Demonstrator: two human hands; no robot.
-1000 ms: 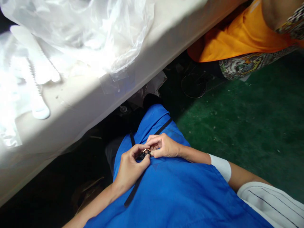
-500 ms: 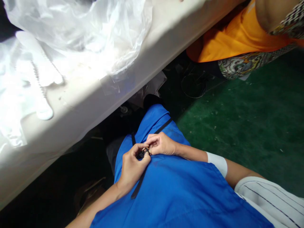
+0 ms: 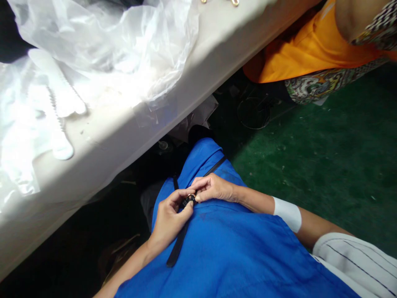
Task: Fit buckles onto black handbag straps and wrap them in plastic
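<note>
A thin black strap (image 3: 216, 165) lies across the blue apron (image 3: 235, 248) over my lap, its rounded loose end (image 3: 175, 252) pointing down toward me. Between my hands a small gold-coloured ring or buckle (image 3: 191, 195) shows against bunched black strap; its exact form is too small to tell. My left hand (image 3: 170, 211) is closed, thumb and forefinger pinching the strap around the gold piece. From the other side, my right hand (image 3: 215, 188) pinches at the same spot, fingertips touching the strap beside the ring. What lies under the right fingertips is partly hidden.
A pale covered table (image 3: 124, 136) runs diagonally at upper left, bearing crumpled clear plastic (image 3: 161, 54) and white strips with ridged edges (image 3: 58, 124). Gold metal pieces (image 3: 235, 2) sit at its far edge. A person in orange (image 3: 297, 49) is at upper right, above green floor (image 3: 310, 153).
The view has shifted slightly, bringing gold pieces into sight at the top. Both hands keep their pinch; the left thumb has drawn back a little and more of the strap's loose end shows.
</note>
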